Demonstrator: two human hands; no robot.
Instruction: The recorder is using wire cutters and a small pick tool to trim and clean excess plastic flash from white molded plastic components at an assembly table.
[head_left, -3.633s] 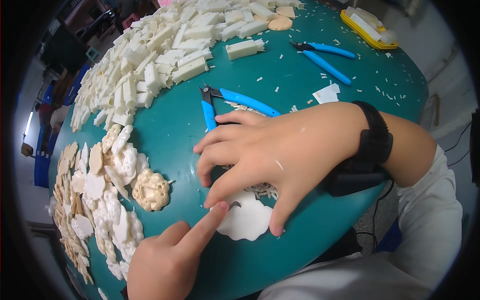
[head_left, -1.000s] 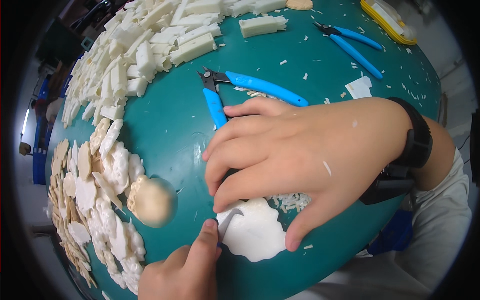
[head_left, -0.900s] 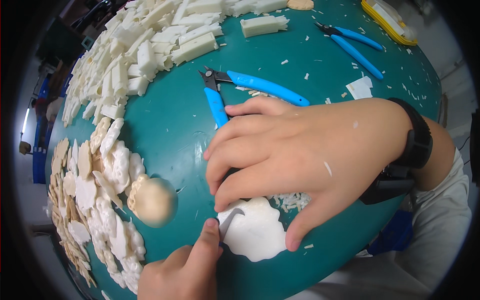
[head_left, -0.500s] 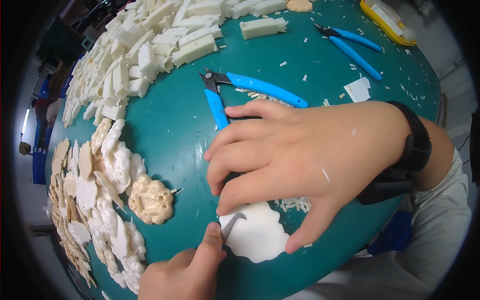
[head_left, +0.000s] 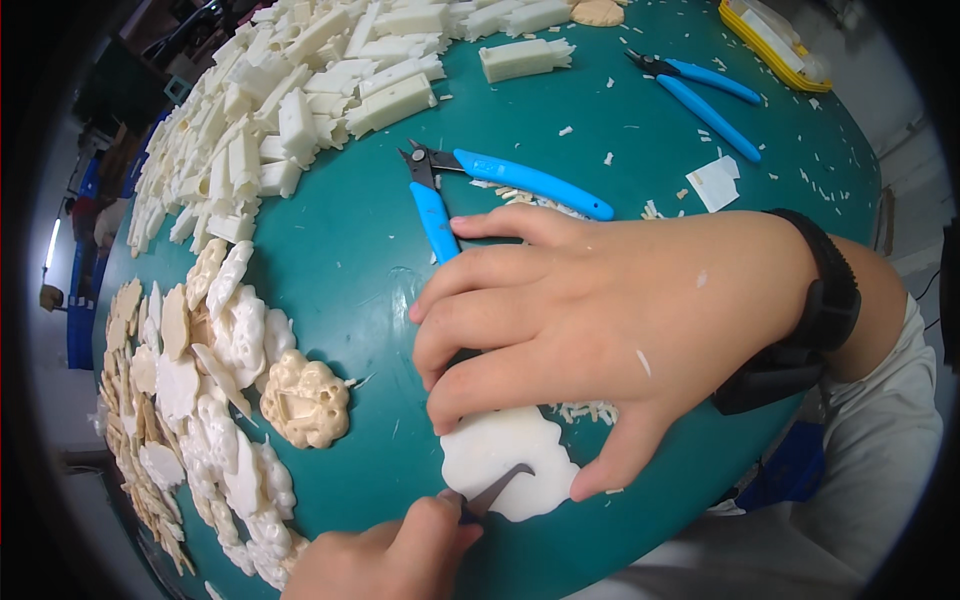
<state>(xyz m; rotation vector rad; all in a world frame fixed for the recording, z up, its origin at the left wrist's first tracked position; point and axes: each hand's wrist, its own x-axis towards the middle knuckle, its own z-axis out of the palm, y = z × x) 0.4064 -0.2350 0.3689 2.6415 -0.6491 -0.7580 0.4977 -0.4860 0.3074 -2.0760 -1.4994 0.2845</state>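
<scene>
A white plastic piece with a wavy, scalloped edge [head_left: 500,450] lies flat on the green table. My right hand [head_left: 580,310] arches over it, with the index fingertip at its upper left edge and the thumb at its right edge, pinning it between them. Its other fingers rest on the table. At the bottom, my left hand [head_left: 385,555] is closed round a deburring knife, its handle mostly hidden. The knife's grey hooked blade [head_left: 497,488] lies over the piece's lower edge. Close to my right fingers lie blue-handled flush cutters [head_left: 530,182], jaws apart.
Beige and white scalloped pieces [head_left: 240,485] are heaped at the left, one beige piece [head_left: 305,400] at their side. Pale rectangular plastic parts [head_left: 300,120] pile up at the far left. Farther right lie second blue-handled cutters [head_left: 710,110], a yellow tray [head_left: 765,45] and scattered trimmings.
My left hand has moved down and slightly right with the deburring knife. The blade has passed from the piece's upper left edge to its lower edge. My right hand has barely shifted.
</scene>
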